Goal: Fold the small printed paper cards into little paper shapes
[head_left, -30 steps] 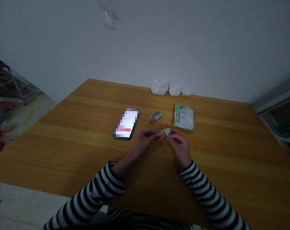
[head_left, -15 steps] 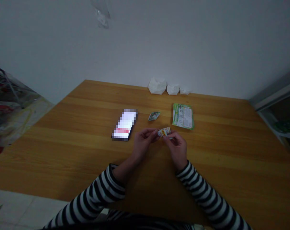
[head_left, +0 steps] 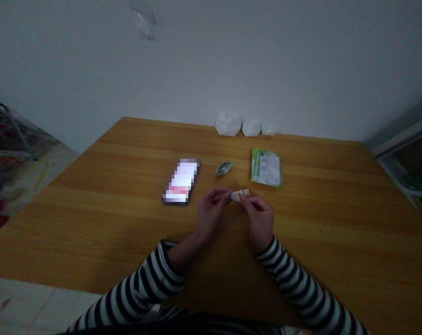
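Note:
Between my two hands, just above the wooden table (head_left: 102,195), is a small piece of printed paper or card (head_left: 238,195), white with yellow and orange marks and bent or folded. My left hand (head_left: 213,207) pinches its left end between thumb and forefinger. With closed fingers, my right hand (head_left: 260,216) grips its right side, the thumb lying on its face. Beyond the hands lies a small folded printed piece (head_left: 224,168). A flat green and white printed packet (head_left: 267,168) rests to the right of it.
Left of my hands lies a phone (head_left: 181,181) with a lit, blurred screen. Three crumpled white paper pieces (head_left: 228,124) sit along the table's back edge, against the wall (head_left: 211,60). On the right is a dark shelf (head_left: 409,177).
The small printed piece has turned in my fingers and looks more folded or narrower. Both hands have shifted slightly to the right. The things on the table have not moved.

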A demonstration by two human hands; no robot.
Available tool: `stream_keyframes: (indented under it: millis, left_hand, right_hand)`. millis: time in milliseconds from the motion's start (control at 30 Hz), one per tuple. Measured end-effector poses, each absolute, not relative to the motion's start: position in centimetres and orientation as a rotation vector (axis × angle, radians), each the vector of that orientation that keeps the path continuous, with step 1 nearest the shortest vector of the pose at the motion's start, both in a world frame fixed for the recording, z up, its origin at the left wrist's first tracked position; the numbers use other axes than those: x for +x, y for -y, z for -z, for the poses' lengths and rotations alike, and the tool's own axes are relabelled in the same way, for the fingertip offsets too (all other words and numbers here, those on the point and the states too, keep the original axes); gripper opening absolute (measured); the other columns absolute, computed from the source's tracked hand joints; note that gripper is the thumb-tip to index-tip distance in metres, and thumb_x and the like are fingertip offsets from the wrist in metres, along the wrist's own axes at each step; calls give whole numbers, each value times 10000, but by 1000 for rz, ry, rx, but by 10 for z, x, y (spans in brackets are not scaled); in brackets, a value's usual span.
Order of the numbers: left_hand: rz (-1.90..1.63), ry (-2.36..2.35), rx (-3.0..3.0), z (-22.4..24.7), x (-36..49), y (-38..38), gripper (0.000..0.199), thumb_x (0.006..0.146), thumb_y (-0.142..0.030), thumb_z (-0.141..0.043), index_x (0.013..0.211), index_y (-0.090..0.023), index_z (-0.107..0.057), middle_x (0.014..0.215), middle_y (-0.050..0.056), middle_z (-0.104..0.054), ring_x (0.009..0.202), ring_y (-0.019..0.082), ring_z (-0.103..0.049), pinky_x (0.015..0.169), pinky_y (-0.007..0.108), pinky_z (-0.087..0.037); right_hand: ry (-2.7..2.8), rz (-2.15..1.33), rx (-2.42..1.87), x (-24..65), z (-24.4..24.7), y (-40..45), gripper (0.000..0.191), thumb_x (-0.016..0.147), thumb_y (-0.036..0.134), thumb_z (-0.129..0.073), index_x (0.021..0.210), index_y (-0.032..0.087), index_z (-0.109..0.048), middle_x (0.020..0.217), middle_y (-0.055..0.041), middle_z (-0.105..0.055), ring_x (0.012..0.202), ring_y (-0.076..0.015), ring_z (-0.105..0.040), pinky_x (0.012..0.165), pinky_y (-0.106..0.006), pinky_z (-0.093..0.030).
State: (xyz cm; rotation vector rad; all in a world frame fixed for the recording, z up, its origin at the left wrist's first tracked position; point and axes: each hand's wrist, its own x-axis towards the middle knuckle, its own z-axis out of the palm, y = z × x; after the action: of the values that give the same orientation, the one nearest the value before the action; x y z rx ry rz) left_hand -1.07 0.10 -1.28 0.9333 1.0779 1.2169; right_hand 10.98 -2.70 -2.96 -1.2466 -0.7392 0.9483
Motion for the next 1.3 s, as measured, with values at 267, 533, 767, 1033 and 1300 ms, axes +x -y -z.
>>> stream_keyframes:
  millis: [267,533,767,1033,1300]
  left_hand:
    - [-1262,-1092,873,12,-11,0,301,714,-374,-805,887,-135,-748,849,78,-779,770,178,-729,785,295,-579]
    - [-1257,-1109,825,8,-9,1,334,695,-389,-820,878,-120,-743,822,84,-780,755,196,-740,812,342,-597]
    - [-1271,-1144,867,6,-11,1,290,712,-346,-812,892,-131,-743,829,76,-785,771,194,-746,776,304,-595]
    - [-1246,-1113,1016,4,-11,4,298,744,-323,-787,962,-139,-701,773,67,-779,696,175,-730,659,247,-555]
    - [-981,-1029,1206,12,-11,-1,323,828,-456,-675,834,-134,-661,691,34,-712,640,152,-654,609,232,-472]
  right_hand:
    - [711,-1005,-1177,107,34,26,245,743,387,-778,699,163,-688,781,-41,-722,748,-176,-663,735,-320,-545]
    - [784,-923,-1244,107,21,27,269,747,401,-758,664,167,-652,712,-28,-681,668,-160,-624,629,-291,-530]
    - [749,-1053,-1160,104,25,27,286,740,378,-775,775,199,-555,789,-1,-673,696,-145,-644,606,-264,-548]
    - [907,-1273,-1108,110,15,23,567,831,424,-681,1291,235,-410,600,85,-588,417,-93,-495,364,-175,-374]
    - [1031,-1041,-1197,113,16,25,481,877,339,-632,1315,223,-469,652,36,-572,455,-104,-465,386,-214,-365]
